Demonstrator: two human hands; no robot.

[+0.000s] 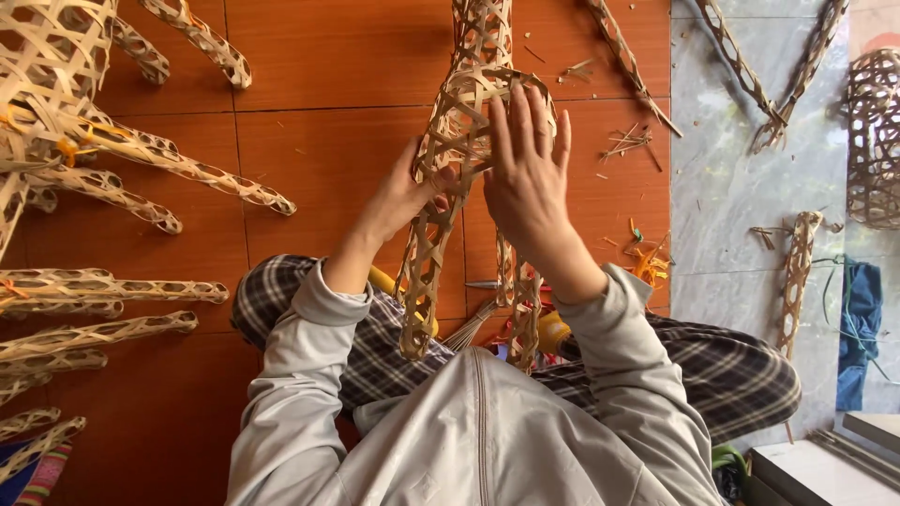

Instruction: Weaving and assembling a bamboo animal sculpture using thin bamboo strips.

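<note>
A tall open-weave bamboo piece (459, 141) stands between my knees, shaped like a lattice tube with narrow woven legs hanging down. My left hand (405, 192) grips its left side, thumb hooked into the lattice. My right hand (527, 173) presses flat against its right side with the fingers spread upward, not closed around it. One woven leg (424, 281) runs down toward my lap, and another leg (525, 314) hangs under my right wrist. I sit cross-legged in checked trousers and a grey top.
Several finished woven bamboo pieces (112, 159) lie fanned out on the brown tiled floor at left. More woven strips (797, 272) and a woven basket (874, 141) lie on the grey floor at right. Bamboo scraps (626, 142) and a blue cloth (858, 328) lie nearby.
</note>
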